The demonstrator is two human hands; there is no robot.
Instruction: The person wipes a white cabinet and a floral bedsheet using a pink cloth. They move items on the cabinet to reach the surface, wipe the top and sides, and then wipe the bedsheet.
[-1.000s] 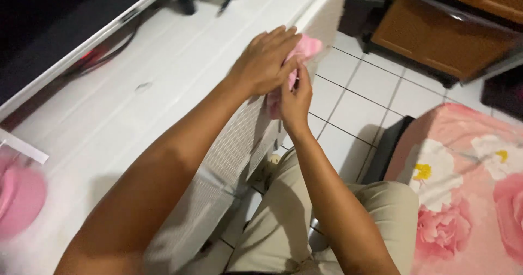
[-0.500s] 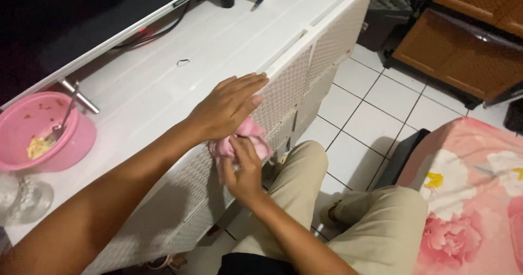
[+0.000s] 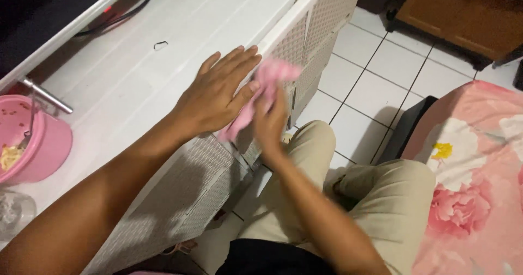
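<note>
A pink cloth (image 3: 267, 84) is clamped in the right hand (image 3: 271, 123) against the white cabinet (image 3: 163, 84) front edge. The left hand (image 3: 215, 95) is laid flat, fingers apart, touching the cloth.

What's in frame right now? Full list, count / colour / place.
cloth: 1, pink, at the cabinet's front edge, between both hands
cabinet: 1, white, woven-pattern fronts, left and centre
bowl: 1, pink, food and a utensil inside, on the cabinet top at far left
glass: 1, clear, below the bowl
screen: 1, black with a white rim, top left, on a metal foot
cable: 1, black, under the screen
floor tiles: white, right of the cabinet
wooden furniture: 1, brown, top right
bedding: 1, pink floral, right
trousers: beige, bottom centre
left hand: flat on the cabinet top at its edge
right hand: blurred, gripping the cloth
</note>
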